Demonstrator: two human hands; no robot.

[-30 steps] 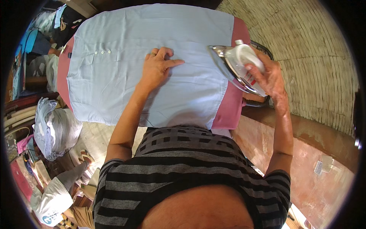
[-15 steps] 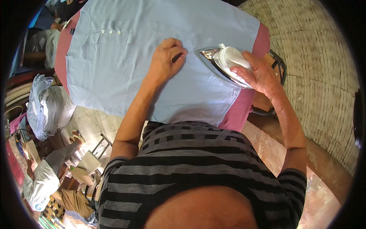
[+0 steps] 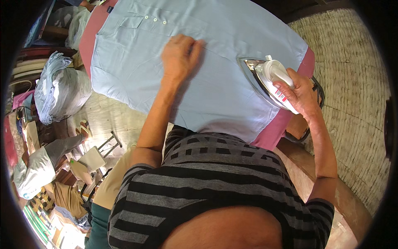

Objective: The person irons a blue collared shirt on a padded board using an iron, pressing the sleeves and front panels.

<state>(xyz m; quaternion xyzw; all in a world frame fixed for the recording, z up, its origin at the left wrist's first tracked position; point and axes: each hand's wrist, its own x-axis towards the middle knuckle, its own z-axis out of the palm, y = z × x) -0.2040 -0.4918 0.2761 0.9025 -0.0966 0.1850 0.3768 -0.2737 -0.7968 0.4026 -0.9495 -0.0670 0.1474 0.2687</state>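
Observation:
A light blue garment with white buttons point(image 3: 224, 45) lies spread over a reddish-pink ironing board cover point(image 3: 86, 49). My right hand point(image 3: 300, 93) is closed round the handle of a white clothes iron point(image 3: 271, 79). The iron's pointed metal tip faces left, and its soleplate rests on the garment near the right hem. On the garment's middle, left of the iron, is my left hand point(image 3: 181, 58). It is slightly blurred, its thumb held away from the bent fingers, and nothing shows in it.
Left of the board stands a clear plastic bag of clothes point(image 3: 62, 89). A person in grey trousers point(image 3: 62, 149) is at the lower left, beside a folding chair point(image 3: 92, 159). A metal-framed stand point(image 3: 299, 126) juts out under the board's right side.
The whole view has shifted, with the board and garment now farther right and higher. My left hand has loosened from a curled pose and lies farther from the iron. The iron stays in my right hand.

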